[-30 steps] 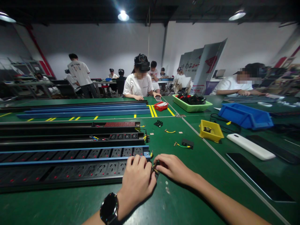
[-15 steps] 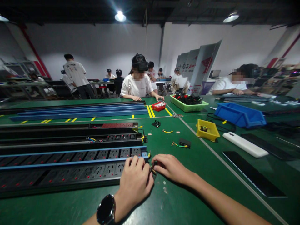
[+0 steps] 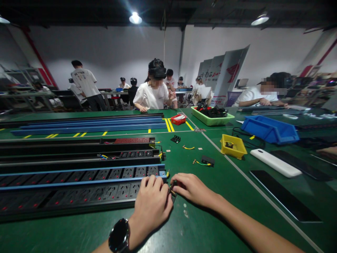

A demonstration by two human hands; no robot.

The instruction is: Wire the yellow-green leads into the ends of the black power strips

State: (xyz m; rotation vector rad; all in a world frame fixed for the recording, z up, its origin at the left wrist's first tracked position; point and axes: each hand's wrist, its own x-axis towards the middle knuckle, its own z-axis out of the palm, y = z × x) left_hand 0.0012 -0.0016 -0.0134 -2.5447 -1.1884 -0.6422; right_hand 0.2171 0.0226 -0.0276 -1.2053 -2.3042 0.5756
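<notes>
The nearest black power strip (image 3: pixel 86 196) lies lengthwise on the green table, a row of sockets and small red lights facing up. My left hand (image 3: pixel 152 200) is closed over its right end, fingers curled across the top. Close beside it, my right hand (image 3: pixel 193 189) pinches at a small dark piece with a brass-coloured bit (image 3: pixel 172 189) at that same end. The fingers cover most of this piece, so its kind is unclear. Just behind runs a blue-edged power strip (image 3: pixel 116 174) with a yellow wire end at its right.
More power strips (image 3: pixel 137 153) lie farther back. Short yellow-green wires (image 3: pixel 204 163) and black brackets (image 3: pixel 176 139) are scattered to the right. Beyond stand a yellow bin (image 3: pixel 233 147), a blue bin (image 3: pixel 270 130), a green basket (image 3: pixel 212 117) and a red tray (image 3: pixel 178 119). Co-workers sit opposite.
My hands have stayed in nearly the same place. Across the table, a co-worker's hand has lifted away from the red tray.
</notes>
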